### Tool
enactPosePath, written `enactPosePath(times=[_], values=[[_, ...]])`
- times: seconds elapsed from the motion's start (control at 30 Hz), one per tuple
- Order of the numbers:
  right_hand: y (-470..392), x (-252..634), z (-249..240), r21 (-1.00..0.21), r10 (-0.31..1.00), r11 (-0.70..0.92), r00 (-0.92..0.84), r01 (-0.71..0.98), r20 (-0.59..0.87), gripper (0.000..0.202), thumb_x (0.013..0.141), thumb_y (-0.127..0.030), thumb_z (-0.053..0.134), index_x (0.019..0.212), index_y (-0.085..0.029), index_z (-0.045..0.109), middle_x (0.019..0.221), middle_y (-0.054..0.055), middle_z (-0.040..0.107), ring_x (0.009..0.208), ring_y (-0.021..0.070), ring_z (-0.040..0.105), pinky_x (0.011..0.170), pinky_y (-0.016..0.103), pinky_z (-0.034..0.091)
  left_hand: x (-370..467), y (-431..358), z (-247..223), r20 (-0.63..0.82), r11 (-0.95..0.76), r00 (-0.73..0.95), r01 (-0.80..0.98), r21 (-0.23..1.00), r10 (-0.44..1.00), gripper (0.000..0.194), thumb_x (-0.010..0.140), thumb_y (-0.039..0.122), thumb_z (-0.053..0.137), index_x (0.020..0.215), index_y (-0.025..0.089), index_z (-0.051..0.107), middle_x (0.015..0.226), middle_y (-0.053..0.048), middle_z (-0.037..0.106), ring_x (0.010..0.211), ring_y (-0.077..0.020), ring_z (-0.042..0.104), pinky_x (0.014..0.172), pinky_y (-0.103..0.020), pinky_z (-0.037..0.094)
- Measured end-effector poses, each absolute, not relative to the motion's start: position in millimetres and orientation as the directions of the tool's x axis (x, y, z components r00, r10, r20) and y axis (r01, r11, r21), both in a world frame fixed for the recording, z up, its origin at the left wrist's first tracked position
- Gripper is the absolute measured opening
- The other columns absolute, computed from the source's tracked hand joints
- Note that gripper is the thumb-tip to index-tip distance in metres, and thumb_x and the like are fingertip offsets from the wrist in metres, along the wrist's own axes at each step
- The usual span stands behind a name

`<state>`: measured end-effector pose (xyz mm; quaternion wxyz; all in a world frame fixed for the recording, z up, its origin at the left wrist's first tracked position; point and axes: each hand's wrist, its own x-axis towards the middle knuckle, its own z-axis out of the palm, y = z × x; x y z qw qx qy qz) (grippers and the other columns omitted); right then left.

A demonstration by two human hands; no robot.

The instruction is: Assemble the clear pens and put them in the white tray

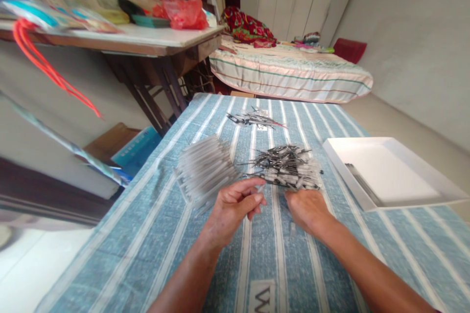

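Note:
My left hand (240, 205) is closed in a pinch above the striped cloth. A small pale, see-through piece shows at its fingertips, too blurred to name. My right hand (308, 209) has its fingers curled at the near edge of a loose pile of thin black and clear pieces (284, 161); what they hold, if anything, is hidden. Left of the pile, close beyond my left hand, lies a stack of translucent whitish tubes (207, 166), side by side and blurred. A small clear piece (293, 229) seems to lie on the cloth below my right hand.
A white open box (404, 171) on the right holds several thin dark rods (362, 183) along its left side. Farther back is a smaller heap of thin black and clear pieces (255, 118). A cluttered table (147, 39) stands left; a bed (290, 71) is behind.

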<state>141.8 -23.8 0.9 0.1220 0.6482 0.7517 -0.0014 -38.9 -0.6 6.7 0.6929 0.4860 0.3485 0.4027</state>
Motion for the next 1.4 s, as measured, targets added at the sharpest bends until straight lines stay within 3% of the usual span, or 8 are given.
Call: enactPosePath(times=[0.1, 0.2, 0.3, 0.4, 0.5, 0.67, 0.93, 1.4], values=[[-23, 145, -1, 0.085, 0.983, 0.131, -0.119, 0.988, -0.139, 0.021, 0.076, -0.009, 0.044, 0.079, -0.015, 0.064, 0.07, 0.012, 0.069, 0.067, 0.0218, 0.066, 0.056, 0.026, 0.041, -39, -2, 8, -0.095, 0.203, 0.454, -0.195, 0.96, 0.886, 0.027, 0.07, 0.022, 0.065, 0.097, 0.017, 0.065, 0.064, 0.0, 0.063, 0.049, -0.0069, 0.047, 0.045, -0.019, 0.036], [-27, 151, -4, -0.261, 0.988, 0.141, -0.153, 0.955, -0.025, 0.017, 0.077, -0.014, 0.045, 0.078, -0.017, 0.062, 0.067, 0.004, 0.067, 0.062, 0.0163, 0.063, 0.055, 0.022, 0.041, -39, -3, 8, -0.116, 0.217, 0.464, -0.171, 0.961, 0.878, 0.028, 0.07, 0.022, 0.065, 0.098, 0.017, 0.065, 0.064, 0.0, 0.063, 0.049, -0.0071, 0.048, 0.045, -0.019, 0.036], [-32, 152, -7, -0.729, 0.991, 0.13, -0.116, 0.672, 0.071, 0.009, 0.074, -0.016, 0.049, 0.074, -0.017, 0.058, 0.062, 0.0, 0.063, 0.056, 0.0125, 0.059, 0.05, 0.019, 0.04, -38, -4, 8, -0.125, 0.219, 0.478, -0.145, 0.965, 0.869, 0.028, 0.071, 0.023, 0.065, 0.098, 0.016, 0.064, 0.063, 0.0, 0.062, 0.048, -0.0067, 0.048, 0.045, -0.018, 0.035], [-36, 149, -9, -0.947, 0.996, 0.082, -0.062, 0.312, 0.066, 0.003, 0.071, -0.017, 0.054, 0.073, -0.017, 0.057, 0.063, 0.001, 0.064, 0.057, 0.0135, 0.061, 0.049, 0.02, 0.044, -37, -4, 7, -0.131, 0.217, 0.496, -0.118, 0.969, 0.858, 0.027, 0.071, 0.022, 0.065, 0.097, 0.016, 0.065, 0.061, 0.001, 0.06, 0.048, -0.0063, 0.048, 0.045, -0.018, 0.035], [-36, 145, -8, -0.988, 0.997, 0.071, -0.015, 0.134, 0.07, 0.004, 0.07, -0.019, 0.06, 0.073, -0.017, 0.059, 0.055, -0.001, 0.06, 0.048, 0.0114, 0.057, 0.045, 0.021, 0.044, -36, -4, 7, -0.127, 0.213, 0.521, -0.108, 0.971, 0.844, 0.024, 0.071, 0.022, 0.064, 0.094, 0.015, 0.065, 0.061, 0.001, 0.06, 0.048, -0.0061, 0.047, 0.044, -0.018, 0.035], [-36, 149, -6, -0.992, 0.993, 0.12, -0.025, 0.05, 0.118, 0.012, 0.067, -0.024, 0.07, 0.073, -0.016, 0.066, 0.057, -0.002, 0.058, 0.041, 0.0071, 0.049, 0.04, 0.019, 0.04, -36, -5, 8, -0.133, 0.212, 0.556, -0.08, 0.974, 0.82, 0.024, 0.071, 0.02, 0.063, 0.094, 0.015, 0.065, 0.065, 0.0, 0.063, 0.048, -0.0067, 0.049, 0.043, -0.018, 0.035], [-35, 154, 6, -0.925, 0.954, 0.29, -0.151, 0.245, 0.259, 0.012, 0.072, -0.025, 0.068, 0.081, -0.017, 0.071, 0.073, 0.004, 0.063, 0.067, 0.0133, 0.057, 0.059, 0.025, 0.045, -36, -4, 5, -0.128, 0.183, 0.576, -0.037, 0.982, 0.807, 0.025, 0.072, 0.019, 0.062, 0.097, 0.015, 0.065, 0.066, 0.0, 0.064, 0.05, -0.0066, 0.05, 0.045, -0.017, 0.036], [-37, 151, 6, -0.928, 0.981, 0.188, -0.115, 0.321, 0.159, 0.013, 0.068, -0.026, 0.071, 0.071, -0.015, 0.064, 0.06, -0.001, 0.058, 0.053, 0.0083, 0.047, 0.049, 0.02, 0.037, -34, -7, 10, -0.128, 0.16, 0.592, -0.002, 0.987, 0.796, 0.014, 0.071, 0.016, 0.061, 0.084, 0.013, 0.066, 0.064, 0.0, 0.064, 0.049, -0.0065, 0.05, 0.045, -0.017, 0.037]])
